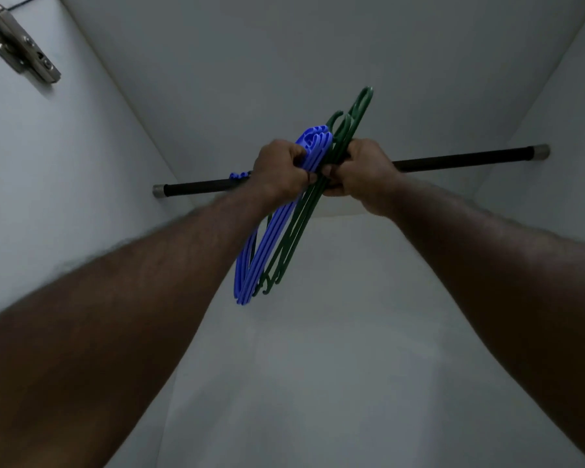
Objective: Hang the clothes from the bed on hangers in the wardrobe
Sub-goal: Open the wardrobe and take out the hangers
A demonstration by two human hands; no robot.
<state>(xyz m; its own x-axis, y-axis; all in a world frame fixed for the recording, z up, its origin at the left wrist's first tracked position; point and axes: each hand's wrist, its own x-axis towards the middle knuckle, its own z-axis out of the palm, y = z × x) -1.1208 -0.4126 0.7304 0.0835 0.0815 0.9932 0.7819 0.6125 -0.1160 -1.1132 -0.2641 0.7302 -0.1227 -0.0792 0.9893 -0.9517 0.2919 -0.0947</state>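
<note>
Head view looks up into a pale wardrobe (81, 184), and we take the dark clothes rail (460, 157) that crosses it from side wall to side wall as our marker. In front of the middle of the rail we hold a bundle of plastic hangers between both hands. Our left hand (279, 170) grips the blue hangers (267, 244) just under their hooks, its fingers (299, 158) curled tight round the stack. Our right hand (365, 173) is touching it on the other side, with fingers (331, 171) curled round the necks of the dark green hangers (298, 238), which lie pressed against the blue ones.

The whole bundle is tilted. The green hooks rise above the rail and lean to the right, and the blue hooks sit just above it beside the left knuckles. The shoulders of both sets hang well below the rail, slanting down to the left, blue on the outer side.

On the rail itself, just beside the left hand, we see a small blue piece (238, 175), too small to tell what it is.

Far above the rail's left end, a metal door hinge (24, 49) is fixed to the side wall.
</note>
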